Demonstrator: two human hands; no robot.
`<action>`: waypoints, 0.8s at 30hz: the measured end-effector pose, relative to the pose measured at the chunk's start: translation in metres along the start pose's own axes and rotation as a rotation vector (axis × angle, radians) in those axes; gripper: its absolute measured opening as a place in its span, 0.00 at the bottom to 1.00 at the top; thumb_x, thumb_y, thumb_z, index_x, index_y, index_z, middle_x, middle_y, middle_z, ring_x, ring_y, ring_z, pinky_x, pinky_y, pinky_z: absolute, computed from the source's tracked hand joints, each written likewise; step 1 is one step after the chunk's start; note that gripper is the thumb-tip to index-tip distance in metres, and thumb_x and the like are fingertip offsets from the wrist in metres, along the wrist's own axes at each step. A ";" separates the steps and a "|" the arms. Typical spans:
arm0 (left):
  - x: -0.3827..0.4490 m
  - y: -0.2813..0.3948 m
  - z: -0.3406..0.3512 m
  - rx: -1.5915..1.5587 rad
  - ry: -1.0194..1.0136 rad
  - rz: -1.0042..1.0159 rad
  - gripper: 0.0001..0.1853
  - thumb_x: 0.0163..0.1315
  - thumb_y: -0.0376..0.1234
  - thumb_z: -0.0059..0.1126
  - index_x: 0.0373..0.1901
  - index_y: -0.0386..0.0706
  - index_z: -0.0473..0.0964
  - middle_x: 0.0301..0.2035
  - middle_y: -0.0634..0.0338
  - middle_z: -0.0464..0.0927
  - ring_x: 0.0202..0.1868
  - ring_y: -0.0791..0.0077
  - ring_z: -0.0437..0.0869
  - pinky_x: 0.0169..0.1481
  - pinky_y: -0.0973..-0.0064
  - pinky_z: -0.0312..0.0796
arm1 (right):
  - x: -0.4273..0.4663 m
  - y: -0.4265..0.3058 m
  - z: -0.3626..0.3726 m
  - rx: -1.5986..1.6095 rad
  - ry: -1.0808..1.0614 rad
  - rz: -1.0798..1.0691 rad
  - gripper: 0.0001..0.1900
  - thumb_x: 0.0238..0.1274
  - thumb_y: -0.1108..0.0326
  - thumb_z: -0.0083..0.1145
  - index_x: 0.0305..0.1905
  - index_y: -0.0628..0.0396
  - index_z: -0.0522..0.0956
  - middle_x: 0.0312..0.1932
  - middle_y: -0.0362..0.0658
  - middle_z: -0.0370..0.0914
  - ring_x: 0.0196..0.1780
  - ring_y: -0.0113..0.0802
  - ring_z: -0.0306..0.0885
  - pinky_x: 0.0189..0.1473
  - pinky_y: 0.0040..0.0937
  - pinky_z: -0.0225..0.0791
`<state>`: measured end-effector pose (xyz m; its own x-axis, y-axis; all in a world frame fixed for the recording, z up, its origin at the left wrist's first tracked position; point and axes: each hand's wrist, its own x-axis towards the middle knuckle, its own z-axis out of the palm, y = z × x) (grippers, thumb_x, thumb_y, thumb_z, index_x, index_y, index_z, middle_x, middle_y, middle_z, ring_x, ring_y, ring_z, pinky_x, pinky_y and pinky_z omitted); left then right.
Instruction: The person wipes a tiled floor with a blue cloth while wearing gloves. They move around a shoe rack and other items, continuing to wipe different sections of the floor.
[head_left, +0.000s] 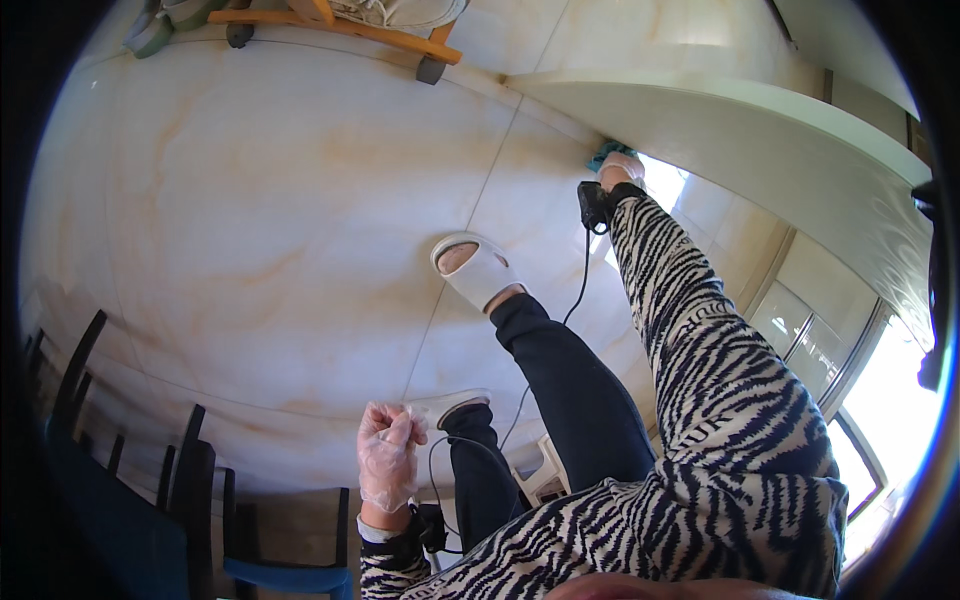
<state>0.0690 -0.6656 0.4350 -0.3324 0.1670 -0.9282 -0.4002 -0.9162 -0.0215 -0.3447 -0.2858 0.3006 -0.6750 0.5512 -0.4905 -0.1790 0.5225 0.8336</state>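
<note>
My right hand (621, 169), in a clear plastic glove, is stretched far forward and to the right. It holds a teal cloth (610, 154) low down, where the lower edge of a long pale panel (675, 112) meets the tiled floor. Part of the cloth is hidden behind the fingers. Also gloved, my left hand (391, 456) is held with its fingers curled in front of my body, above one foot. Nothing shows between those fingers. Each wrist carries a black device, one of them the wrist device (592, 204) on the right, with a thin cable.
Glossy marbled tiles make up the floor (247, 202). A wooden rack on casters (337, 30) holds shoes at the far edge. Dark chairs with blue seats (289, 576) stand at lower left. My white clog (480, 274) is mid-floor, near the hanging cable (585, 277). Windows brighten the right.
</note>
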 end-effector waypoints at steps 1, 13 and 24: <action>0.002 -0.003 0.002 0.002 -0.016 0.001 0.07 0.66 0.23 0.54 0.32 0.41 0.66 0.28 0.59 0.72 0.29 0.72 0.74 0.37 0.76 0.69 | -0.004 -0.002 -0.003 0.051 -0.003 0.039 0.23 0.51 0.55 0.74 0.54 0.44 0.86 0.59 0.41 0.83 0.62 0.40 0.82 0.57 0.38 0.76; 0.026 -0.016 0.049 0.058 -0.072 0.011 0.07 0.67 0.23 0.54 0.34 0.42 0.67 0.29 0.60 0.71 0.30 0.73 0.72 0.37 0.75 0.67 | -0.016 -0.049 -0.033 0.104 0.250 -0.210 0.21 0.58 0.56 0.66 0.56 0.49 0.84 0.62 0.45 0.80 0.59 0.40 0.82 0.54 0.31 0.75; 0.049 -0.045 0.052 0.089 -0.121 0.101 0.07 0.67 0.24 0.55 0.33 0.42 0.67 0.29 0.60 0.71 0.31 0.73 0.74 0.37 0.76 0.68 | -0.041 -0.112 -0.075 1.715 0.459 -0.314 0.21 0.60 0.77 0.57 0.60 0.63 0.79 0.47 0.50 0.80 0.45 0.41 0.84 0.43 0.34 0.76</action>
<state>0.0259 -0.5976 0.4104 -0.4730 0.1235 -0.8724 -0.4317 -0.8956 0.1073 -0.3510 -0.4152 0.2466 -0.9423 0.2598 -0.2113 0.3347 0.7457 -0.5760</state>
